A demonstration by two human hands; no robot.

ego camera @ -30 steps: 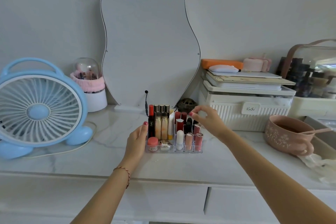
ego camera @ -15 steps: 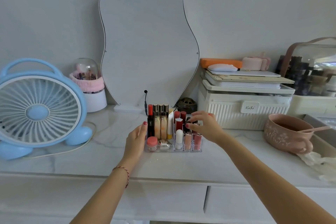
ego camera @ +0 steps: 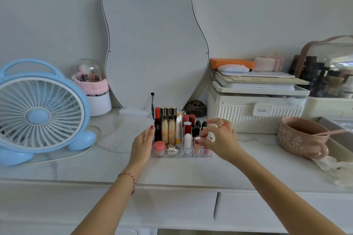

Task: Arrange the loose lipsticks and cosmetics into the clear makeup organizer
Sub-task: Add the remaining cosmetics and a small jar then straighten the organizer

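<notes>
The clear makeup organizer (ego camera: 172,155) stands on the white marble counter in front of the mirror. It holds upright lipsticks, gold-capped tubes (ego camera: 168,126), a yellow tube, a white stick (ego camera: 188,143) and a small pink jar (ego camera: 159,147). My left hand (ego camera: 142,144) rests flat against the organizer's left side, thumb up by the black and red tube (ego camera: 157,127). My right hand (ego camera: 219,139) reaches in from the right, its fingertips pinching the top of a pink lip gloss (ego camera: 206,144) in the front right slots.
A blue desk fan (ego camera: 41,112) stands at the left with its cord trailing on the counter. A white ribbed storage box (ego camera: 256,112) sits right of the mirror (ego camera: 155,44). A pink cup with a spoon (ego camera: 301,136) is at the right, with crumpled tissue beside it.
My right hand has come down from the tops of the back lipsticks to the front right slots and closed its fingers on a pink lip gloss. My left hand has stayed against the organizer.
</notes>
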